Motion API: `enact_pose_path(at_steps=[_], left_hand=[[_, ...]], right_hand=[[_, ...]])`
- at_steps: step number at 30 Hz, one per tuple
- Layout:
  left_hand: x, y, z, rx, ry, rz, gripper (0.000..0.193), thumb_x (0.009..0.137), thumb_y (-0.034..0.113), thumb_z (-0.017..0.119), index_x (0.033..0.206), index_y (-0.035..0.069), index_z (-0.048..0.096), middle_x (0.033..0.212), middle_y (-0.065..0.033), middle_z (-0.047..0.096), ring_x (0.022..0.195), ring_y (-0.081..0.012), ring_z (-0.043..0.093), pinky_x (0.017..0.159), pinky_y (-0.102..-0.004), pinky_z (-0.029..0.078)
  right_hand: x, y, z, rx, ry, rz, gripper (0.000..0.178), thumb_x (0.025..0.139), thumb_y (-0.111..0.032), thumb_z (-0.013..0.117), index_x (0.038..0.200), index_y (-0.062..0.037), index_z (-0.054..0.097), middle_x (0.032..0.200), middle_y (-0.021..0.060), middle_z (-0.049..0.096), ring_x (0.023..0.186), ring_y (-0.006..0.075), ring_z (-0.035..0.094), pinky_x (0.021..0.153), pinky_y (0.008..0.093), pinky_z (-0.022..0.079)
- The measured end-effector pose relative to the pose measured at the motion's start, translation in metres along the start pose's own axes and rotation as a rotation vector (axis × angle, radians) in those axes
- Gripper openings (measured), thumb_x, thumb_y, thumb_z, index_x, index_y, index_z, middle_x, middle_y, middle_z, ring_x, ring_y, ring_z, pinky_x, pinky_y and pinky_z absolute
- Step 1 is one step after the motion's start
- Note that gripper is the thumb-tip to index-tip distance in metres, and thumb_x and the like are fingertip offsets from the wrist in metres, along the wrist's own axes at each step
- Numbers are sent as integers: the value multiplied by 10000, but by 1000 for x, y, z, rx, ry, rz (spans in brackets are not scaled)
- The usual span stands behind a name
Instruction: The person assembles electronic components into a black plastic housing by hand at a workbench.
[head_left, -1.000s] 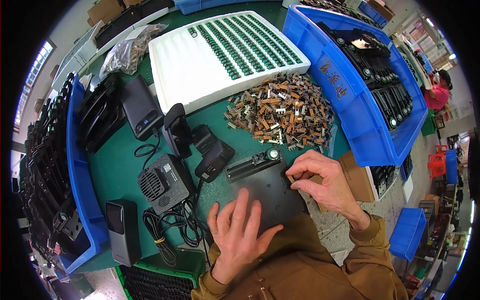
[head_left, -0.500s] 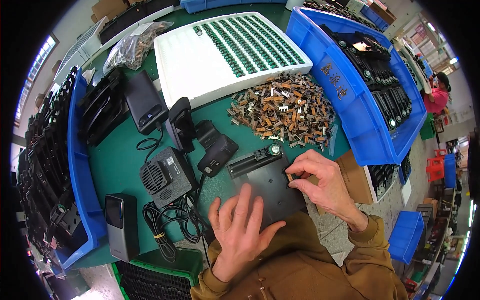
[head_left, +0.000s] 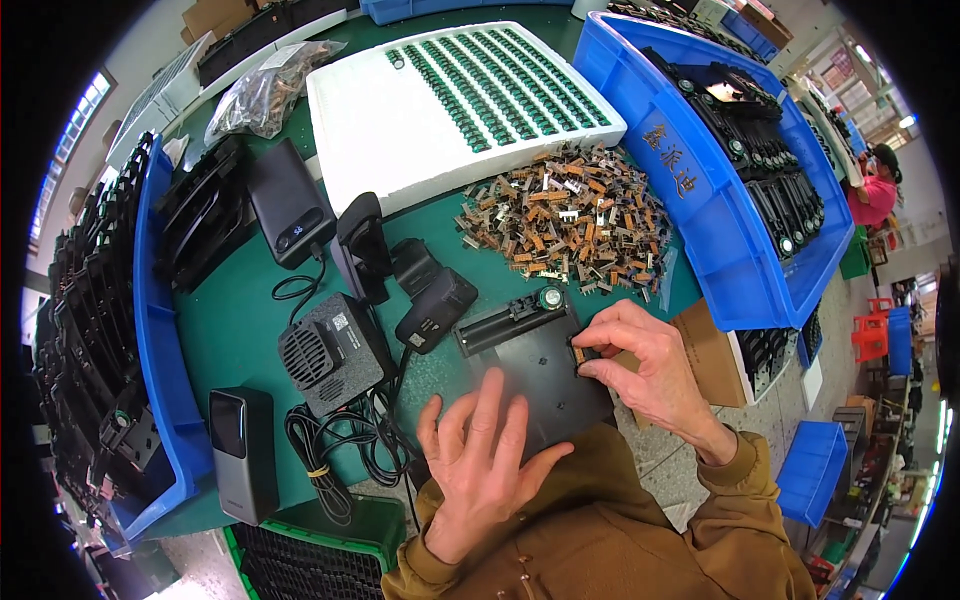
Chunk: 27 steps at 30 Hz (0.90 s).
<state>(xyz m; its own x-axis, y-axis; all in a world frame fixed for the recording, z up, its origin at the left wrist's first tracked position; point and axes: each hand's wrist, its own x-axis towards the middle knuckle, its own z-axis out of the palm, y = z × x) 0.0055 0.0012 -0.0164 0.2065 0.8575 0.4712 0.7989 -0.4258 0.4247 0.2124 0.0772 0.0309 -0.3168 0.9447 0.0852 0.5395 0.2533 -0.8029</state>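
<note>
A black plastic housing (head_left: 538, 368), with a raised strip and a round metallic piece along its far edge, lies at the table's near edge in front of me. My left hand (head_left: 478, 468) rests on its near-left part, fingers spread and holding nothing. At the housing's right edge, my right hand (head_left: 648, 368) pinches a small brown electronic part (head_left: 580, 354) between thumb and fingertips. The fingers partly cover that part. It looks like those in the loose pile (head_left: 570, 215) of small brown and metal parts just beyond the housing.
Beyond the pile stands a white foam tray (head_left: 370, 130) with rows of green parts. Blue bins (head_left: 715, 235) of black housings flank the table. To my left are a black speaker-like box (head_left: 335, 355), coiled cable (head_left: 318, 460), power banks (head_left: 243, 450) and a black stand (head_left: 362, 245).
</note>
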Motion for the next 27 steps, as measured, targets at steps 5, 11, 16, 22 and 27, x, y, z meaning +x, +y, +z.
enact_pose_path(at_steps=[5, 11, 16, 22, 27], left_hand=[[0, 0, -1, -3, 1, 6, 632, 686, 471, 854, 1073, 3, 679, 1368, -196, 578, 1085, -338, 534, 1023, -564, 367], [0, 0, -2, -7, -11, 10, 633, 691, 468, 854, 1085, 5, 676, 1364, -202, 581, 1088, -343, 534, 1018, -567, 371], [-1, -1, -1, -8, -10, 14, 641, 686, 460, 859, 1098, 6, 669, 1371, -206, 575, 1092, -343, 532, 1018, -569, 369], [-1, 0, -1, -4, -9, 15, 643, 684, 458, 860, 1097, 5, 664, 1362, -213, 581, 1087, -344, 535, 1026, -567, 361], [0, 0, -2, -11, -5, 16, 649, 675, 458, 863, 1094, 4, 664, 1362, -212, 581, 1085, -343, 534, 1025, -565, 362]], right_hand=[[1, 0, -3, -34, -23, -26, 200, 787, 21, 723, 984, -2, 698, 968, 89, 614, 780, 194, 639, 678, 315, 518], [2, 1, -4, -12, -31, -12, 173, 795, 14, 712, 967, -2, 700, 946, 103, 618, 819, 238, 642, 698, 336, 515], [6, -2, -6, -44, -62, -13, 168, 792, 26, 702, 958, -2, 700, 933, 104, 619, 835, 255, 639, 710, 345, 510], [2, 3, -4, -46, -31, -31, 185, 783, 33, 708, 964, -2, 706, 928, 99, 625, 839, 252, 640, 711, 342, 509], [2, -4, -4, 7, -12, 44, 178, 785, 34, 708, 958, -5, 719, 927, 97, 631, 829, 249, 644, 705, 339, 510]])
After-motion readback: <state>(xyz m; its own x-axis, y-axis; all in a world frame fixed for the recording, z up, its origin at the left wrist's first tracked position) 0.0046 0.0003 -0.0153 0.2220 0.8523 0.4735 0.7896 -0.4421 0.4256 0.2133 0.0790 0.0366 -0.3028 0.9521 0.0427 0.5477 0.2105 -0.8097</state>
